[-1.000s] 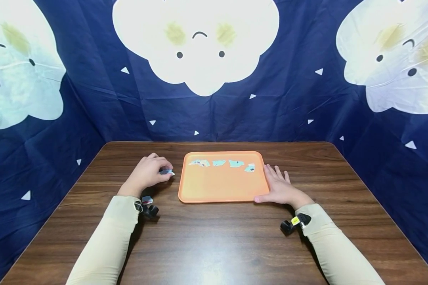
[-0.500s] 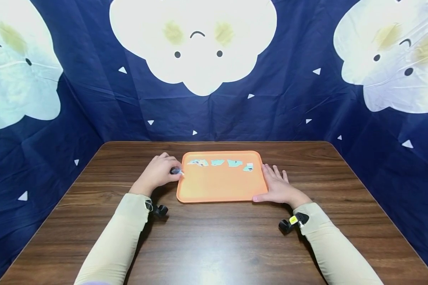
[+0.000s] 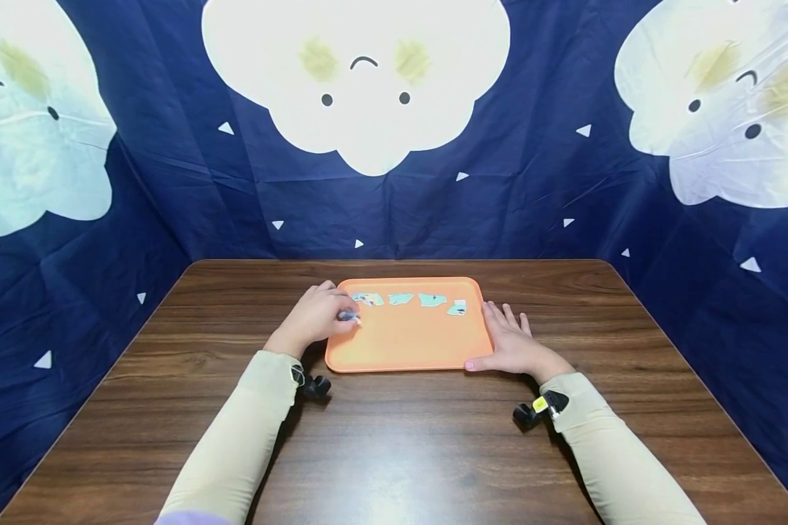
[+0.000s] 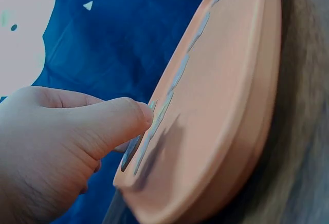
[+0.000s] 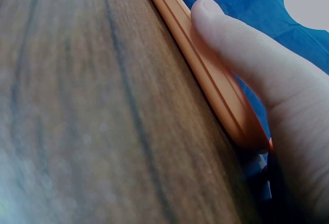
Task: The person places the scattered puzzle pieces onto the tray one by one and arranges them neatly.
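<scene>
My left hand (image 3: 315,317) pinches a small, thin, jagged-edged printed piece of paper (image 3: 349,316) between thumb and fingers. It is over the left part of the orange tray (image 3: 407,343); the left wrist view shows the held piece (image 4: 132,152) just off the tray's surface, with a shadow below. Several similar pale-blue pieces lie in a row along the tray's far side, among them a multicoloured one (image 3: 370,300) at the left and one with a dark mark (image 3: 457,309) at the right. My right hand (image 3: 515,348) rests with straight fingers against the tray's right edge, thumb at the near corner.
The tray lies on a brown wood-grain table (image 3: 394,445). Behind and beside the table hangs a dark blue curtain (image 3: 394,211) printed with white clouds. A small black camera (image 3: 315,386) is strapped on the left wrist, another (image 3: 527,416) on the right.
My left hand has moved right with the paper piece, from the table onto the tray's left part. A piece seen earlier by the left wrist is out of sight. The right hand stays put.
</scene>
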Demonstrator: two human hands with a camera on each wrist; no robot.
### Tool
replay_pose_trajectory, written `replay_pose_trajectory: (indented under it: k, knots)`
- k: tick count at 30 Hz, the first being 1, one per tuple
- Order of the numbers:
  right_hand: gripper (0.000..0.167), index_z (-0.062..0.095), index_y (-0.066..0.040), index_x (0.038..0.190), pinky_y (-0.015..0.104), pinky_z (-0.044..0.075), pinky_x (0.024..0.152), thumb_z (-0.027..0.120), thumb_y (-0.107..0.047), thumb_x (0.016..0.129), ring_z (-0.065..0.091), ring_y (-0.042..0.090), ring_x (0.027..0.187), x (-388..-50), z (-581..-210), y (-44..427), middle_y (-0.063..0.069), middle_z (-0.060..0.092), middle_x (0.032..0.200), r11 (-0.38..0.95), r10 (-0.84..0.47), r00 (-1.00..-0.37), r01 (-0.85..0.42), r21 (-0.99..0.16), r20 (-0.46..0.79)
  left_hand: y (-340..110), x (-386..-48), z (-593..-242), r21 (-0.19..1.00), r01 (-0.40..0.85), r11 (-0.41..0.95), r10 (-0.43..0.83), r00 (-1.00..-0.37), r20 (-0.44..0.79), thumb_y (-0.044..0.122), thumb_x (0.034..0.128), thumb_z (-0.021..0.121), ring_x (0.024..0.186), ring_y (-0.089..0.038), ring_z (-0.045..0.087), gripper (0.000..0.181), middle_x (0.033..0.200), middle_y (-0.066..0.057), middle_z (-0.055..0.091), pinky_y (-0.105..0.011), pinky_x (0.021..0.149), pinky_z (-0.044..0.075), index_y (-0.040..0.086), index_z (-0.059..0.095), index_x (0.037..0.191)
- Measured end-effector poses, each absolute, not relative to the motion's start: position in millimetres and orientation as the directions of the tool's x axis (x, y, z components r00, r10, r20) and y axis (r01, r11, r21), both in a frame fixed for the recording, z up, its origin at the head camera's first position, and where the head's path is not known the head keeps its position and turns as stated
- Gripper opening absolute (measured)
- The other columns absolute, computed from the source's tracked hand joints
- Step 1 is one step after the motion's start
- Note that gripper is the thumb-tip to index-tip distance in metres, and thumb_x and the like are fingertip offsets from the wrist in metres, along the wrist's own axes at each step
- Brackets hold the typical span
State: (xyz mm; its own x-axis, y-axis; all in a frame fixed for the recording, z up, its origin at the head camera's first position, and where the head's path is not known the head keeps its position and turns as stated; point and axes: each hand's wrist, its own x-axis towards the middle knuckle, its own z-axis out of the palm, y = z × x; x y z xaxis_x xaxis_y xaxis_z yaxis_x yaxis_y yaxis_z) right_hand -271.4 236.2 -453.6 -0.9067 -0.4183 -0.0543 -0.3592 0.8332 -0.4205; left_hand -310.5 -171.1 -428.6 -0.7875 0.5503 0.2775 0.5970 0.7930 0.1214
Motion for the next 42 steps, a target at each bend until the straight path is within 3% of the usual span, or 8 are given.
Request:
replay_pose_trajectory:
  k: [5, 25, 36, 42]
  knots:
    - [0.136, 0.002, 0.001, 0.16, 0.069, -0.006, 0.114, 0.073, -0.074, 0.072, -0.004, 0.049, 0.151, -271, -453, 236, 0.025, 0.004, 0.166, 0.833, -0.417, -0.907, -0.357, -0.423, -0.056, -161, -310, -428, 0.117, 0.619, 0.776, 0.571, -0.77, 0.286, 0.036, 0.0817, 0.08, 0.096, -0.024, 0.056, 0.022, 0.103, 0.003, 0.073, -0.046, 0.085, 0.045, 0.021, 0.078, 0.098]
    - [0.135, 0.002, 0.001, 0.16, 0.069, -0.006, 0.114, 0.073, -0.074, 0.073, -0.005, 0.049, 0.151, -271, -453, 236, 0.025, 0.004, 0.166, 0.837, -0.414, -0.908, -0.354, -0.418, -0.06, -151, -314, -436, 0.106, 0.581, 0.807, 0.555, -0.808, 0.2, 0.036, 0.0875, 0.076, 0.115, -0.027, 0.053, 0.019, 0.109, 0.004, 0.071, -0.05, 0.095, 0.042, 0.023, 0.077, 0.102]
    - [0.136, 0.002, 0.001, 0.16, 0.069, -0.006, 0.114, 0.073, -0.074, 0.072, -0.004, 0.049, 0.151, -272, -454, 236, 0.025, 0.004, 0.166, 0.835, -0.415, -0.908, -0.356, -0.42, -0.055, -152, -314, -436, 0.113, 0.558, 0.822, 0.533, -0.824, 0.191, 0.036, 0.088, 0.076, 0.114, -0.029, 0.052, 0.019, 0.112, 0.005, 0.07, -0.052, 0.095, 0.039, 0.024, 0.077, 0.102]
    - [0.135, 0.002, 0.001, 0.16, 0.069, -0.006, 0.114, 0.073, -0.074, 0.073, -0.005, 0.049, 0.151, -272, -453, 237, 0.025, 0.004, 0.166, 0.837, -0.415, -0.908, -0.354, -0.418, -0.062, -156, -312, -430, 0.188, 0.572, 0.798, 0.54, -0.818, 0.197, 0.035, 0.0876, 0.076, 0.109, -0.028, 0.053, 0.021, 0.112, 0.004, 0.071, -0.051, 0.094, 0.038, 0.022, 0.078, 0.104]
